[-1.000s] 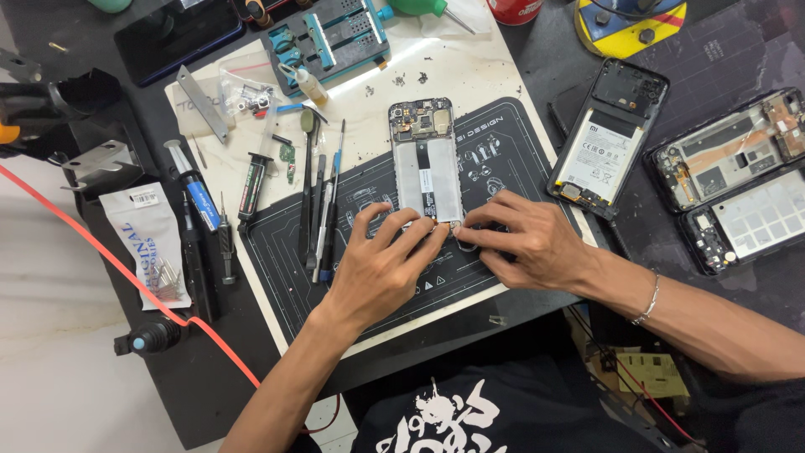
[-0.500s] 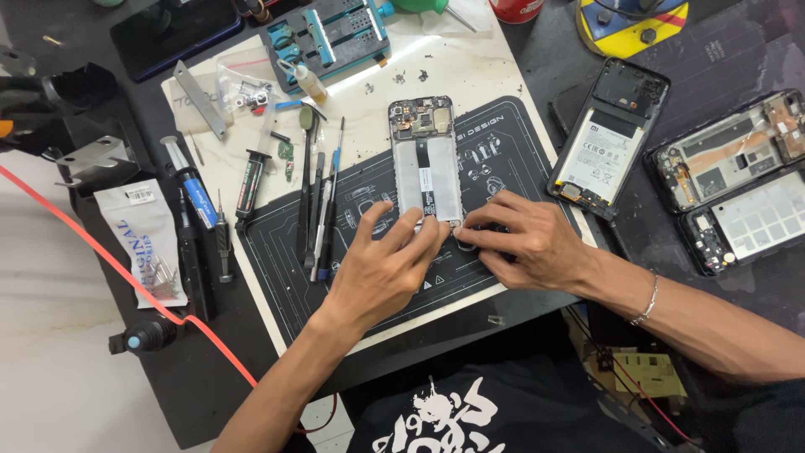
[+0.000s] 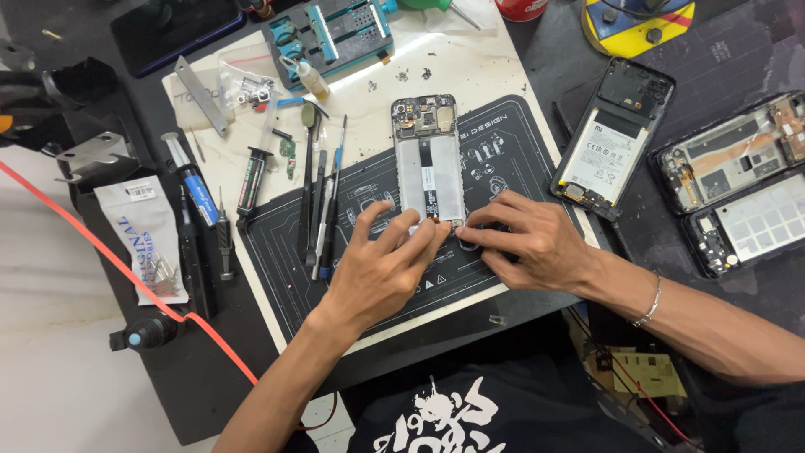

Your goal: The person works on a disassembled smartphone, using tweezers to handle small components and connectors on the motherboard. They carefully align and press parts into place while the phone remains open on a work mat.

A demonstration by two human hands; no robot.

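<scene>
On the dark repair mat (image 3: 285, 277) lies an opened phone frame (image 3: 429, 159), back cover off, circuit board exposed at its far end and a pale metal panel below it. Both hands meet at the frame's near end. The left hand (image 3: 381, 268) has its fingers curled and pinched together on that lower edge; the right hand (image 3: 524, 239) presses its fingertips flat on the same edge from the other side. Whether a small part sits between the fingertips cannot be told, though a tiny orange speck shows there.

The frame looks light, thin and stiff, but judging from the bare board and thin ribbon cable it is fragile; its long side rails seem the safest place to hold it.

Left of the frame, a row of screwdrivers and prying tools (image 3: 323, 197) lies on the mat, with a syringe (image 3: 251, 180) beyond them. Beyond the frame stands a blue clamping fixture (image 3: 335, 33), and near it a clear bag (image 3: 243, 80) holding small metal parts. Right of the frame lie a second opened phone (image 3: 612, 138) showing its battery, and two more stripped phones (image 3: 738, 180).
</scene>
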